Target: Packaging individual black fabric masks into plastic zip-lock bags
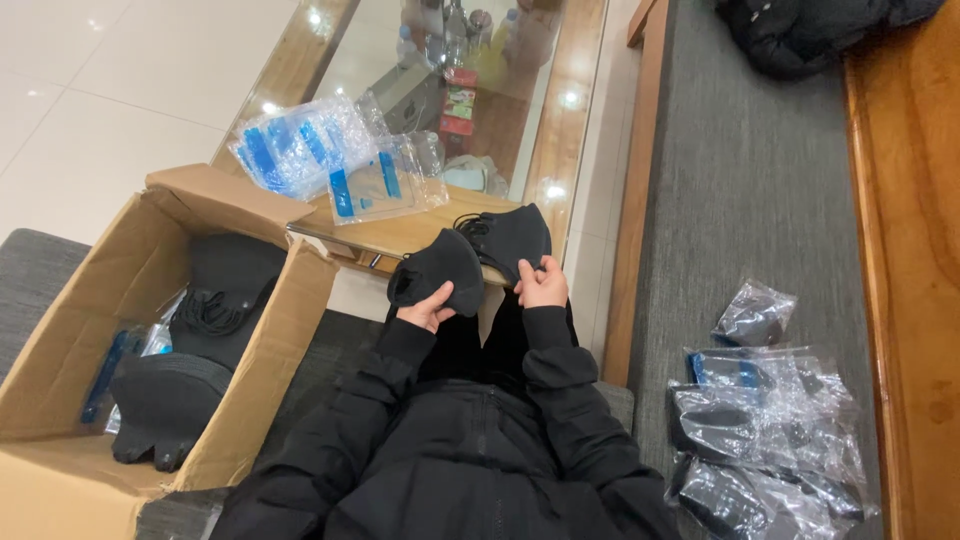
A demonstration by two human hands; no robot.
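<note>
Most of the left hand (425, 308) is hidden behind the black face mask (440, 272) it holds; only the palm edge and a few curled fingers (436, 298) show beneath the mask's lower rim. The second black mask (508, 240) covers the fingertips of the right hand (543, 285), and its ear loops bunch into a dark tangle at the top left that is hard to make out. Both forearms are in black padded sleeves, rising from the lap and meeting just in front of the desk (420, 232) edge, wrists close together, palms turned toward the camera. The left fingers are clenched on the first mask from below; the right fingers pinch the second mask at its lower right corner. The two masks are dark, folded and cupped, side by side and seemingly touching, held over the near edge of the desk. On the desk behind them lies a heap of clear bags with blue strips (320, 155). A cardboard box (70, 340) on the left holds stacked black masks, its bottom corner cut off by the frame. Filled packets (765, 430) lie on the grey sofa seat (740, 180) to the right.
</note>
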